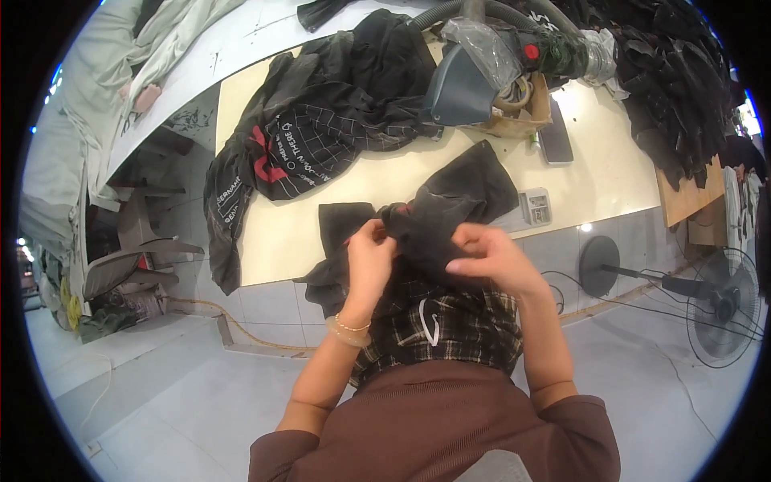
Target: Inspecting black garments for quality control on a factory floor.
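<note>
A black garment (450, 205) with a little red showing lies bunched over the front edge of the table and across my lap. My left hand (371, 253) is closed, pinching the cloth near the middle of the bundle. On the other side, my right hand (491, 259) rests close against the same cloth, thumb and forefinger apart, with nothing visible between them. Under my hands, part of the garment folds over my plaid trousers (474, 329), and its shape there is hard to make out.
A pile of black printed garments (337, 112) covers the table's left side. Farther back are a blue-grey machine guard (464, 88), a cardboard box (522, 120) with tape rolls, and a phone (554, 136). A small grey case (534, 207) sits right of the cloth. A fan (721, 305) stands on the right.
</note>
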### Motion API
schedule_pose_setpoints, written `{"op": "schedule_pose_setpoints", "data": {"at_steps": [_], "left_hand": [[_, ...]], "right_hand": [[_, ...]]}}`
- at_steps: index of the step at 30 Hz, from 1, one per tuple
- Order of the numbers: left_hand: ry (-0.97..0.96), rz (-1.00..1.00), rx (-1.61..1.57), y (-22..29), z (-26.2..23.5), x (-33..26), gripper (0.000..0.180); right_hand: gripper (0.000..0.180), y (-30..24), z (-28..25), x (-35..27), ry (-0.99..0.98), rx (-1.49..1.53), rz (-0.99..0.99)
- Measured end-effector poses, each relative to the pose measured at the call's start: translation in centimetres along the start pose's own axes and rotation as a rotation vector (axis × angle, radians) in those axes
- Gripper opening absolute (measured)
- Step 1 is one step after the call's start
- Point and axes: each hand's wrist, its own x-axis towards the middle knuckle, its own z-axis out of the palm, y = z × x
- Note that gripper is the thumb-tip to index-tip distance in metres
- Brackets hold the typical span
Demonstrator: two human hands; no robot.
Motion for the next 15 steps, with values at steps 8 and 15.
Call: {"op": "schedule_pose_setpoints", "data": {"at_steps": [8, 15], "left_hand": [[-0.252, -0.113, -0.980, 3.8, -5.4, -0.1, 0.022], [-0.396, -0.120, -1.008, 5.5, -6.2, 0.2, 0.026]], "right_hand": [[0.018, -1.0, -3.5, 0.7, 0.649, -0.005, -0.485], [0.015, -1.7, -3.3, 0.5, 0.546, 0.742, -0.132]]}}
